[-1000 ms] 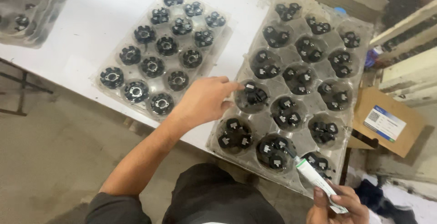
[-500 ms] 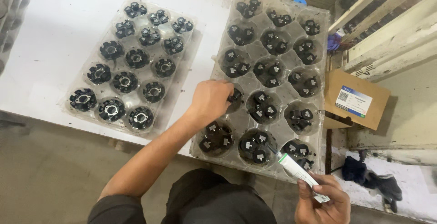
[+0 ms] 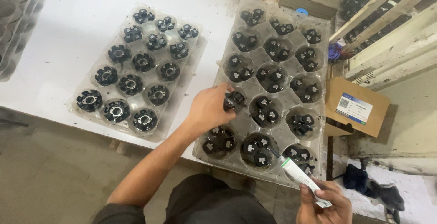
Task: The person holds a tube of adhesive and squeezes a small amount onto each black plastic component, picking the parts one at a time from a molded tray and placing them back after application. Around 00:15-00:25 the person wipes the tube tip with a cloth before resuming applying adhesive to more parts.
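Pinching a black part (image 3: 234, 100) over the clear tray (image 3: 321, 37), left hand (image 3: 210, 108); right hand's (image 3: 324, 203) grip clasps a white tube (image 3: 300, 178).

A brown cardboard box (image 3: 357, 111) sits just off the right edge of the desk (image 3: 54, 37), tilted, with a white rectangular label (image 3: 354, 108) on its top face; the label has a blue band along its upper edge and a small square code mark at its left end. Near the desk's front right corner, the right hand (image 3: 324, 204) holds a slim white tube (image 3: 302, 181) with a green stripe, its nozzle pointing up and to the left.
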Tool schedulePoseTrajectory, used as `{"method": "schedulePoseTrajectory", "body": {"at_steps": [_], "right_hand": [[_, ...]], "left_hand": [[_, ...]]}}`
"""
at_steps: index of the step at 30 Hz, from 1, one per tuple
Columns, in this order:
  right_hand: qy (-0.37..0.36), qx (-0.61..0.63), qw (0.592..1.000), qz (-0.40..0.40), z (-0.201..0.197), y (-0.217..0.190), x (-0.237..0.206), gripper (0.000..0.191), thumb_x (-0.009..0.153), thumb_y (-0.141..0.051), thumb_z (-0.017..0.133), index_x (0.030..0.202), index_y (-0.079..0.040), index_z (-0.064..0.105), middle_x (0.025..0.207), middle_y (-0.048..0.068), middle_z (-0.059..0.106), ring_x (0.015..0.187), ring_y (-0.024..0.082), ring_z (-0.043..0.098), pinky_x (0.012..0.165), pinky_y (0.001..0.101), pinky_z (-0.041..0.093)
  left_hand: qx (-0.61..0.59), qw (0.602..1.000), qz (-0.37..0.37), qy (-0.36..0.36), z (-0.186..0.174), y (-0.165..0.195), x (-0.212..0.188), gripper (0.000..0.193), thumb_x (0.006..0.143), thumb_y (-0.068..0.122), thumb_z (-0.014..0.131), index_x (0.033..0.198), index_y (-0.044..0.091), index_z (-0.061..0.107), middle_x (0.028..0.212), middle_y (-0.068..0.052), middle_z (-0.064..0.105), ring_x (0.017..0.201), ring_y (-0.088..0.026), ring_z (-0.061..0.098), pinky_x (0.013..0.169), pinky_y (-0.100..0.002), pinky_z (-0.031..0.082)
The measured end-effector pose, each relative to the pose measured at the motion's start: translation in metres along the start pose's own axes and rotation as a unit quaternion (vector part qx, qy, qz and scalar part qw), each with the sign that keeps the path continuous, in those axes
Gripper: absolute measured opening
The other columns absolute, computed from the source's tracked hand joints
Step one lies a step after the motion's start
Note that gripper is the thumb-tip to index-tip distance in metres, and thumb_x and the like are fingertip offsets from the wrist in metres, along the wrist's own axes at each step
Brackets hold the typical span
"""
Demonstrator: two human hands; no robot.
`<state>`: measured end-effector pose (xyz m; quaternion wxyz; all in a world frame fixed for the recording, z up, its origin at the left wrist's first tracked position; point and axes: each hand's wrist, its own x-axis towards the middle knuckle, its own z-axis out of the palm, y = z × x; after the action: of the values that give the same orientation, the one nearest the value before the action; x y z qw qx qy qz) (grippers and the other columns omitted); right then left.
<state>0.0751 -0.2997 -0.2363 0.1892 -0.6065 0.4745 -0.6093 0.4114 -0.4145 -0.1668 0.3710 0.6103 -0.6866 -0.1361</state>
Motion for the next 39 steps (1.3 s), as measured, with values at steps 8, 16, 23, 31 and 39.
{"method": "schedulePoseTrajectory", "body": {"at_steps": [8, 16, 23, 31, 39], "right_hand": [[0.061, 0.198, 0.971, 0.116, 0.005, -0.001, -0.006, 0.029, 0.097, 0.004, 0.072, 0.109, -0.003, 0.047, 0.109, 0.027, 0.064, 0.095, 0.031, 0.073, 0.089, 0.0388, 0.064], [0.016, 0.355, 0.931, 0.084, 0.016, 0.000, -0.004, 0.032, 0.094, 0.011, 0.072, 0.111, -0.005, 0.050, 0.114, 0.027, 0.065, 0.113, 0.032, 0.070, 0.097, 0.0468, 0.065], [0.003, 0.187, 0.979, 0.078, 0.005, -0.010, -0.008, 0.036, 0.092, 0.013, 0.069, 0.106, -0.009, 0.046, 0.108, 0.026, 0.068, 0.106, 0.031, 0.072, 0.098, 0.0417, 0.063], [-0.061, 0.034, 0.992, -0.107, -0.004, -0.032, 0.014, 0.044, 0.080, 0.013, 0.074, 0.103, -0.014, 0.047, 0.097, 0.017, 0.070, 0.091, 0.030, 0.075, 0.079, 0.0373, 0.064], [0.025, 0.092, 0.986, -0.137, 0.018, -0.047, 0.022, 0.040, 0.078, 0.015, 0.072, 0.099, -0.011, 0.050, 0.093, 0.017, 0.072, 0.079, 0.028, 0.075, 0.067, 0.0374, 0.064]], "left_hand": [[-0.522, 0.838, -0.139, -0.078, -0.003, 0.026, -0.053, 0.041, 0.089, -0.004, 0.074, 0.129, -0.001, 0.066, 0.098, -0.002, 0.068, 0.085, -0.006, 0.063, 0.077, -0.021, 0.053], [-0.571, 0.811, -0.125, -0.027, 0.013, 0.054, -0.079, 0.047, 0.079, -0.008, 0.087, 0.123, -0.005, 0.068, 0.107, -0.004, 0.068, 0.092, -0.007, 0.064, 0.082, -0.023, 0.055], [-0.585, 0.782, -0.212, -0.042, 0.005, 0.070, -0.078, 0.051, 0.075, -0.005, 0.086, 0.124, 0.003, 0.072, 0.106, -0.002, 0.076, 0.090, -0.007, 0.070, 0.082, -0.022, 0.062], [-0.476, 0.873, -0.107, 0.026, 0.006, 0.087, -0.082, 0.050, 0.074, -0.015, 0.084, 0.119, 0.003, 0.073, 0.118, -0.004, 0.065, 0.103, -0.012, 0.072, 0.087, -0.027, 0.068], [-0.507, 0.852, -0.127, -0.018, 0.001, 0.091, -0.083, 0.053, 0.079, -0.023, 0.071, 0.126, 0.002, 0.070, 0.121, -0.006, 0.065, 0.099, -0.014, 0.073, 0.090, -0.028, 0.066]]}}
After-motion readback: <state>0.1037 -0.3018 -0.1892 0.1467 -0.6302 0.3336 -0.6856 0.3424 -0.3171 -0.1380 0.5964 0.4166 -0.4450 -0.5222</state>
